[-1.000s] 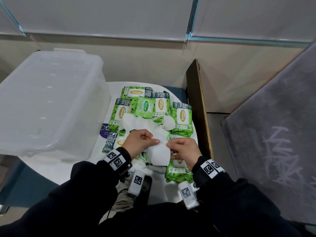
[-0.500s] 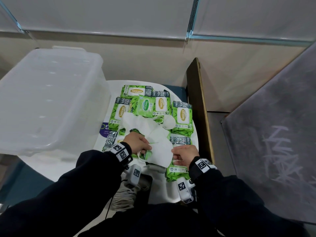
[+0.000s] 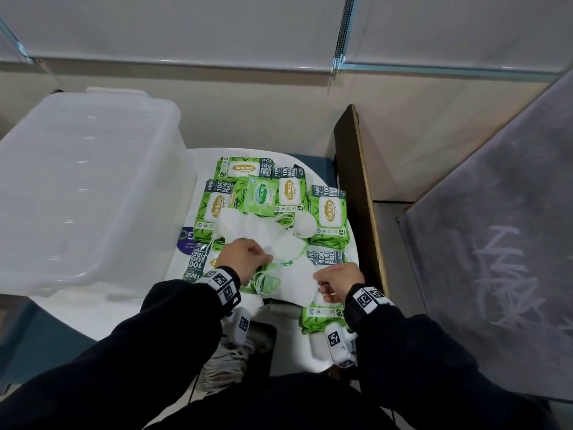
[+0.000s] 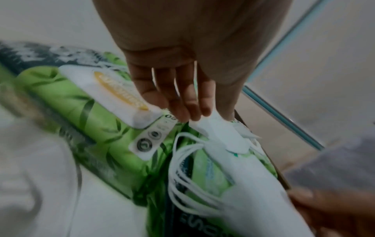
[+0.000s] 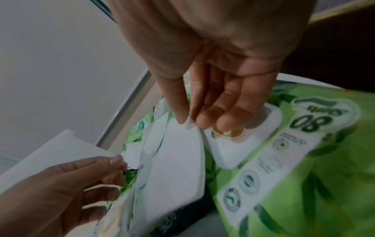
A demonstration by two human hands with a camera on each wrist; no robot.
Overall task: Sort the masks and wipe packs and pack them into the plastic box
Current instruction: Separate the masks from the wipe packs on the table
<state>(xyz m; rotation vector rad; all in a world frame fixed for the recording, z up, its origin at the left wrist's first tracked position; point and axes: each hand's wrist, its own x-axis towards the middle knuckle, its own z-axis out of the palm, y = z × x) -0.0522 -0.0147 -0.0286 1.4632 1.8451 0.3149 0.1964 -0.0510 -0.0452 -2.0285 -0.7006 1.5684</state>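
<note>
Several green Sanicare wipe packs [image 3: 328, 212] lie spread over the small white table [image 3: 102, 315]. White masks [image 3: 248, 228] are heaped on top of them. One white mask [image 3: 299, 279] stretches between my hands near the table's front edge. My left hand [image 3: 266, 259] pinches its left end [image 4: 205, 118], and the ear loops [image 4: 182, 168] hang below. My right hand [image 3: 317, 276] pinches the mask's other edge [image 5: 188, 125] between thumb and forefinger, just above a wipe pack [image 5: 304, 144]. The clear plastic box [image 3: 86, 187] stands at the left.
A dark wooden board [image 3: 356, 187] stands upright along the table's right side, with a grey scribbled panel [image 3: 496, 259] beyond it. A small light-green wipe pack [image 3: 260, 197] lies on the far packs. A pale wall runs behind.
The held mask has turned from nearly upright to slanting low between my hands. My hands have drawn slightly apart and the right one has dropped a little toward me.
</note>
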